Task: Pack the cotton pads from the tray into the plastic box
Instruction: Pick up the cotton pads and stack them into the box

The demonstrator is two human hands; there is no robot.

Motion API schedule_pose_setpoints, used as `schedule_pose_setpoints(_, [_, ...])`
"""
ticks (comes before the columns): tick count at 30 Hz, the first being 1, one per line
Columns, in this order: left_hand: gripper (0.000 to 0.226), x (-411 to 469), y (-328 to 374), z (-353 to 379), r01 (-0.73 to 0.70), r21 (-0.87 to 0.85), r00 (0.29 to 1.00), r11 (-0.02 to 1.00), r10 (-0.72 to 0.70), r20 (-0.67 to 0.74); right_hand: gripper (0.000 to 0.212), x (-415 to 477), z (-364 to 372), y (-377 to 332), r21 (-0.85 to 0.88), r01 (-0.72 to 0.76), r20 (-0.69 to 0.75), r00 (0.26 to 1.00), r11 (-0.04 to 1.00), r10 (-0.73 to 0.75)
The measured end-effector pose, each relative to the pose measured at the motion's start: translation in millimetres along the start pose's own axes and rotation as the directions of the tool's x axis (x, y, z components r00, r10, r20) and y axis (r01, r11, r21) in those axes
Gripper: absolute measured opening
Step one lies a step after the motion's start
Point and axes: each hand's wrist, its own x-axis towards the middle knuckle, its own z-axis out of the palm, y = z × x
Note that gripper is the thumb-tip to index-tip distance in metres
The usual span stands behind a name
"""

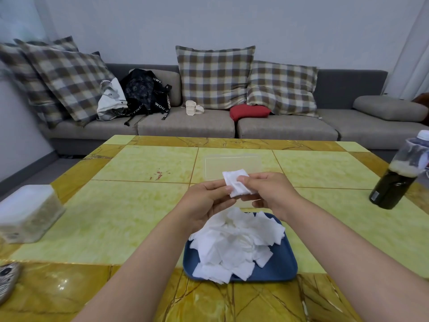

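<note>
A blue tray [282, 267] near the table's front edge carries a loose heap of white cotton pads [234, 245]. Above its far end, both hands hold a small stack of white pads [235, 183] between them. My left hand [204, 203] pinches the stack's left edge, and my right hand [267, 191] grips it from the right with the thumb on top. Just behind the hands a clear plastic box [232, 165] lies on the table, partly hidden by the held pads.
A dark bottle [399, 177] stands at the table's right edge. A lidded translucent container [27, 212] sits at the left edge, and a patterned object [8, 281] lies at the front left. A grey sofa [185, 126] with cushions and bags runs behind the table.
</note>
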Motion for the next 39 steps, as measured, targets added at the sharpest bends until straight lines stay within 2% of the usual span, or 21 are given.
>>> schedule_pose_setpoints(2, [0.022, 0, -1, 0, -0.004, 0.019, 1.0, 1.0, 0.005, -0.022, 0.021, -1, 2, 1, -0.025, -0.003, -0.042, 0.999, 1.0, 0.002])
schedule_pose_setpoints(6, [0.02, 1, -2, 0, 0.0, 0.049, 0.995, 0.999, 0.005, -0.1, 0.02, -1, 4, -2, 0.035, 0.036, -0.14, 0.99, 0.999, -0.031])
schedule_pose_setpoints(8, [0.019, 0, -2, 1, 0.0, 0.052, 0.994, 0.999, 0.006, -0.112, 0.02, -2, 4, -5, 0.014, 0.051, -0.12, 0.992, 0.999, -0.049])
schedule_pose_setpoints(13, [0.018, -2, 1, 3, -0.01, 0.045, 0.997, 0.999, 0.013, -0.071, 0.019, -5, 3, -6, -0.112, 0.114, -0.054, 0.991, 0.987, -0.121])
schedule_pose_setpoints(19, [0.023, -5, 3, 8, -0.006, 0.007, 1.0, 1.0, 0.006, 0.01, 0.019, -3, 2, -5, -0.158, 0.142, -0.089, 0.984, 0.977, -0.157])
schedule_pose_setpoints(22, [0.021, -5, 3, 8, -0.018, 0.068, 1.0, 0.998, 0.018, 0.007, 0.019, -2, 3, -4, -0.165, 0.153, -0.104, 0.98, 0.974, -0.172])
schedule_pose_setpoints(26, [0.019, -4, 3, 6, -0.006, 0.059, 0.999, 0.998, 0.008, -0.041, 0.011, -1, 2, -3, -0.196, 0.186, -0.104, 0.972, 0.963, -0.209])
schedule_pose_setpoints(29, [0.013, -3, 2, 4, 0.006, 0.015, 0.995, 1.0, -0.005, -0.101, 0.007, 1, 0, -1, -0.243, 0.185, -0.163, 0.96, 0.952, -0.228])
schedule_pose_setpoints(32, [0.016, -1, 0, 2, 0.016, 0.031, 0.988, 0.999, -0.011, -0.151, 0.009, 1, -4, -5, -0.204, 0.203, -0.214, 0.945, 0.957, -0.247])
schedule_pose_setpoints(35, [0.018, -2, -1, 2, 0.008, 0.076, 0.992, 0.997, 0.002, -0.126, 0.009, -3, -3, -10, -0.131, 0.222, -0.126, 0.963, 0.966, -0.238])
schedule_pose_setpoints(39, [0.023, -6, -1, 7, -0.029, 0.105, 0.998, 0.994, 0.034, -0.044, 0.015, -3, 3, -7, -0.176, 0.222, -0.083, 0.967, 0.959, -0.24])
